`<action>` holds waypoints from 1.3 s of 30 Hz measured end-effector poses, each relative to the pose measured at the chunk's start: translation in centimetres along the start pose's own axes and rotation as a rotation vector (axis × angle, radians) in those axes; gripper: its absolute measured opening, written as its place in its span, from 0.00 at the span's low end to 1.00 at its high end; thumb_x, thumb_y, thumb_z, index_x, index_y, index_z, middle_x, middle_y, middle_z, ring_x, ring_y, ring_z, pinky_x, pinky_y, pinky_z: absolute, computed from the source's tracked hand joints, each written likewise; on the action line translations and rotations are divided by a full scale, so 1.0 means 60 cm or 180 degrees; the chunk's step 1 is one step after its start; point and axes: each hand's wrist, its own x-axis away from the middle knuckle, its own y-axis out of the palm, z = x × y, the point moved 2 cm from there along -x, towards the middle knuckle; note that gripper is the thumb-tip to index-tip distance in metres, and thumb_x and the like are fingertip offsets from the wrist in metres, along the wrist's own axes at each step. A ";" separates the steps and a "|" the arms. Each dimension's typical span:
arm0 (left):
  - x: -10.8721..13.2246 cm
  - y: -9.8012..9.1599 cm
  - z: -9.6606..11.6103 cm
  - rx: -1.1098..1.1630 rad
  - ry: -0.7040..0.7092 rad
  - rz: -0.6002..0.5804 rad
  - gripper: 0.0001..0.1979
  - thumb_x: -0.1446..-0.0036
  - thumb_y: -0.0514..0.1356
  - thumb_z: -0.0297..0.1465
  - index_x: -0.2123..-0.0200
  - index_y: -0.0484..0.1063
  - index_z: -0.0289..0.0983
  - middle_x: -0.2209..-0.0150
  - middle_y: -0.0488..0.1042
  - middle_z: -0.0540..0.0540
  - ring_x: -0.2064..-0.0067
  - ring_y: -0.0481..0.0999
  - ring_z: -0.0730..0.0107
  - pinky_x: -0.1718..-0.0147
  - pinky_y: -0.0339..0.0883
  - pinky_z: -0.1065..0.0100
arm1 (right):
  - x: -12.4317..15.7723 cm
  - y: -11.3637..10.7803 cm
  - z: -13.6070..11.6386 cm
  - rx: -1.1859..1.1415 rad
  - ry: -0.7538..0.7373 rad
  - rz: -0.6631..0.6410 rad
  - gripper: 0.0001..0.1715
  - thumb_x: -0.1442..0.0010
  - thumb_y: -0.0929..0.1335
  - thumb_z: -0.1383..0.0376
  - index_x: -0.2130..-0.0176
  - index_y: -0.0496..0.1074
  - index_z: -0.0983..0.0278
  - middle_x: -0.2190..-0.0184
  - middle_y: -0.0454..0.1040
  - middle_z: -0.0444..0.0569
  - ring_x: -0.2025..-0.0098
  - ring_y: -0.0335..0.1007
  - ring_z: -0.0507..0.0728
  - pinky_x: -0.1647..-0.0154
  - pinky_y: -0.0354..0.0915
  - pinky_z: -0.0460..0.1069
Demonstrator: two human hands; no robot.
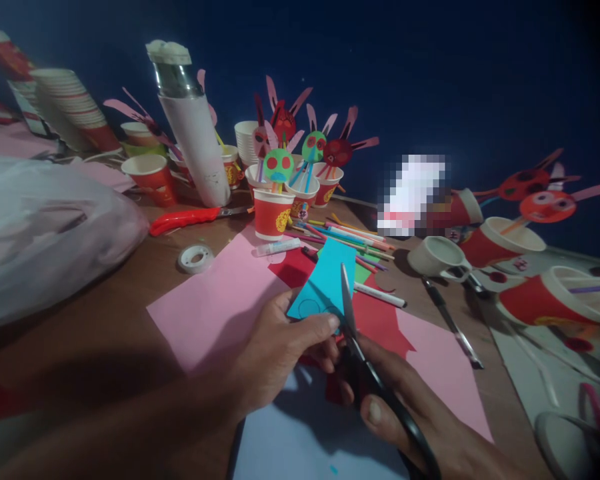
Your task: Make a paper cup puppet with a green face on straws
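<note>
My left hand [290, 337] pinches the lower edge of a blue paper piece [330, 267] between thumb and fingers. Two round outlines are drawn near the paper's lower left edge. Black-handled scissors [363, 363] are in my right hand [405, 407], their blades pointing up and away, against the right side of the blue paper. Whether the blades are parted is hard to tell. Beneath both hands lie pink paper [220, 300], red paper [380, 320] and a pale blue sheet [300, 433].
Decorated red cups [271, 217] with paper faces stand behind, near pencils [375, 248] and a white bottle [195, 147]. At left are a plastic bag [50, 233], an orange-handled cutter [185, 219] and a tape roll [195, 258]. A mug [435, 257] and pen [453, 323] are right.
</note>
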 end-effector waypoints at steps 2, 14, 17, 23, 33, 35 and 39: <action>0.000 0.000 0.000 0.0002 0.0000 -0.0024 0.05 0.52 0.62 0.30 0.71 0.69 0.35 0.81 0.70 0.49 0.80 0.69 0.73 0.79 0.65 0.72 | 0.000 0.001 -0.001 -0.0052 -0.0002 -0.0005 0.24 0.41 0.61 0.48 0.52 0.62 0.60 0.67 0.65 0.47 0.64 0.64 0.56 0.65 0.64 0.47; -0.001 -0.001 -0.001 0.0007 0.0035 -0.0172 0.05 0.50 0.61 0.29 0.70 0.69 0.34 0.80 0.70 0.51 0.79 0.69 0.74 0.79 0.65 0.72 | -0.001 0.002 -0.004 -0.0201 0.0008 0.0148 0.25 0.43 0.63 0.49 0.51 0.64 0.60 0.66 0.68 0.48 0.66 0.65 0.55 0.70 0.64 0.45; -0.001 -0.001 -0.001 -0.0008 0.0038 -0.0234 0.05 0.49 0.61 0.29 0.69 0.69 0.34 0.79 0.70 0.51 0.79 0.69 0.75 0.79 0.66 0.73 | 0.000 0.001 -0.006 -0.0158 0.0015 0.0194 0.24 0.43 0.64 0.49 0.53 0.65 0.61 0.67 0.68 0.48 0.65 0.65 0.55 0.69 0.64 0.45; 0.000 -0.003 -0.002 -0.0043 0.0053 -0.0223 0.05 0.48 0.61 0.29 0.69 0.69 0.34 0.78 0.70 0.51 0.79 0.69 0.75 0.78 0.66 0.72 | 0.002 0.002 -0.003 -0.0224 0.0056 0.0210 0.25 0.44 0.65 0.49 0.53 0.66 0.62 0.69 0.67 0.48 0.66 0.65 0.56 0.70 0.65 0.45; -0.002 -0.002 -0.001 0.0017 0.0115 -0.0273 0.04 0.49 0.61 0.28 0.70 0.69 0.33 0.79 0.69 0.51 0.79 0.69 0.76 0.79 0.66 0.73 | 0.003 0.004 -0.006 -0.0467 -0.0013 0.0177 0.21 0.43 0.65 0.52 0.54 0.66 0.61 0.67 0.68 0.46 0.71 0.61 0.51 0.73 0.63 0.43; -0.002 -0.002 -0.001 0.0028 0.0137 -0.0284 0.04 0.49 0.61 0.28 0.71 0.68 0.33 0.80 0.69 0.51 0.79 0.69 0.76 0.79 0.66 0.73 | 0.004 0.005 -0.002 -0.0426 0.0025 0.0194 0.21 0.43 0.65 0.51 0.55 0.66 0.61 0.68 0.67 0.46 0.71 0.61 0.52 0.73 0.63 0.43; -0.002 -0.003 -0.001 0.0033 0.0147 -0.0269 0.03 0.49 0.61 0.28 0.71 0.68 0.33 0.80 0.69 0.52 0.79 0.69 0.76 0.79 0.65 0.73 | 0.002 0.004 0.000 -0.0369 0.0023 0.0225 0.21 0.44 0.65 0.51 0.56 0.67 0.61 0.70 0.66 0.45 0.71 0.61 0.52 0.74 0.62 0.43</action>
